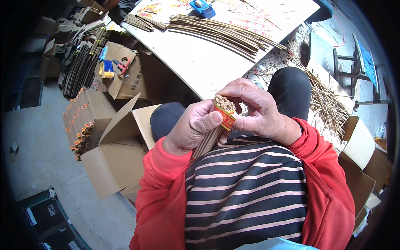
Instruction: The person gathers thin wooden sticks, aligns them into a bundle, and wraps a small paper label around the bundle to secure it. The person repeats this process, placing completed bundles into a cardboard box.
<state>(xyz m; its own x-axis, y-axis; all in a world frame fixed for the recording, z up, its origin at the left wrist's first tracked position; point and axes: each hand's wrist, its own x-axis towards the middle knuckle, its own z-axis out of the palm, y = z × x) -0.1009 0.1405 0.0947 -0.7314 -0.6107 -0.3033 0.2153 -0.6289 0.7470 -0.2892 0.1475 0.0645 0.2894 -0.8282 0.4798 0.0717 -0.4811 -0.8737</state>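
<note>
Over my lap, my left hand (pixel 195 124) is closed round a bundle of thin brown incense sticks (pixel 208 143), its thumb pressing near the top. A red and yellow paper band (pixel 225 118) wraps the bundle just below its upper end, where the cut tips (pixel 225 103) show. My right hand (pixel 259 109) pinches the band's edge from the other side, fingers curled over the top. The bundle tilts, its lower part running down toward my striped shirt.
Loose brown sticks (pixel 225 34) and a blue tape dispenser (pixel 203 7) lie on the white table (pixel 187 62). At left, red-handled scissors (pixel 122 66) and tape rest on a carton (pixel 125 85). Banded bundles (pixel 79 121) are stacked beside an open box (pixel 112 162). Sticks (pixel 329 104) heap at right.
</note>
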